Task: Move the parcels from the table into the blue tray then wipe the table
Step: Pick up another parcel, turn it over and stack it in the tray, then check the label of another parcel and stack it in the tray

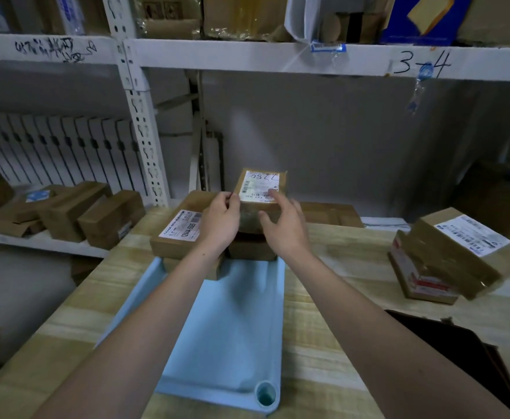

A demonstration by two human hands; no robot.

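Observation:
A light blue tray (232,328) lies lengthwise on the wooden table (338,297). Brown cardboard parcels are stacked at the tray's far end. The left one, a flat parcel (178,234), carries a white label. A small labelled parcel (259,186) tops the right stack, above another parcel (252,249). My left hand (219,220) grips its left edge and my right hand (284,228) holds its right front side. Two parcels (447,255) lean on each other at the table's right.
A dark flat object (459,349) lies on the table at the lower right. A flat cardboard piece (329,214) rests at the table's back. White metal shelving (145,140) stands behind, with more boxes (66,213) on the left shelf.

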